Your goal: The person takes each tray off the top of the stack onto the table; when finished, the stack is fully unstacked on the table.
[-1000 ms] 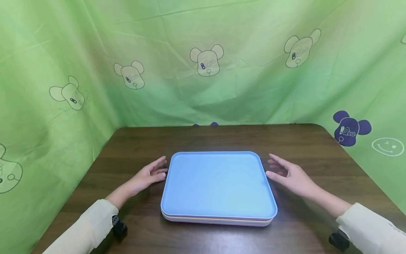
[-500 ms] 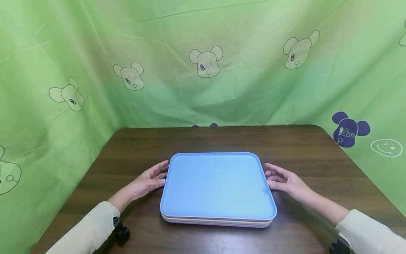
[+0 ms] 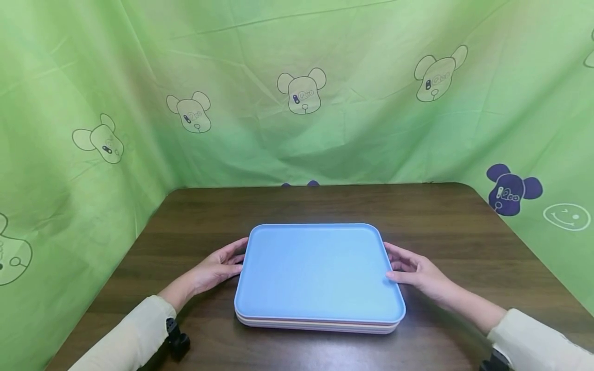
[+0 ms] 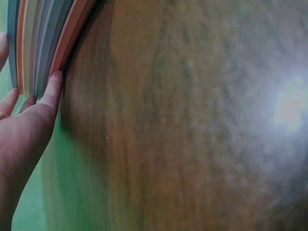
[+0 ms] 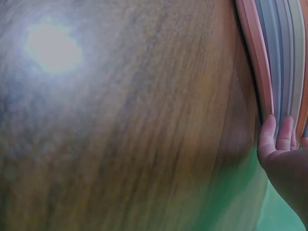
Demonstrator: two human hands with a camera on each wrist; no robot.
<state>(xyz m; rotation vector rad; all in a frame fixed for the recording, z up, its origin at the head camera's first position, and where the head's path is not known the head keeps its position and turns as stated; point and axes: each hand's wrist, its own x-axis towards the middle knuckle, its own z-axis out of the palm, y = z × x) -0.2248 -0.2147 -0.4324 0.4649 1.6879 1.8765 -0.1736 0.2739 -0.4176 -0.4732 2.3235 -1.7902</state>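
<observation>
A stack of rectangular trays lies flat on the table, with a light blue tray [image 3: 317, 273] on top. Beneath it, orange, cream, grey, bluish and pinkish-red tray edges [image 4: 41, 48] show in the left wrist view. My left hand [image 3: 211, 270] is at the stack's left side, its fingertips against the edges, one of them low at the bottom tray. At the right side is my right hand [image 3: 424, 273]; its thumb lies over the blue tray's rim and its other fingers touch the tray edges [image 5: 274, 57]. The fingers of both hands look extended or only slightly bent.
The trays stand on a dark brown wooden table [image 3: 213, 206] with rounded far corners. A green curtain [image 3: 352, 134] printed with bear heads surrounds it at the back and sides. Both wrists wear black devices below pale sleeves [image 3: 134, 330].
Both hands have come in against the sides of the stack, shifting slightly nearer the front. My right thumb has gone from beside the rim to on top of it. The trays stay put.
</observation>
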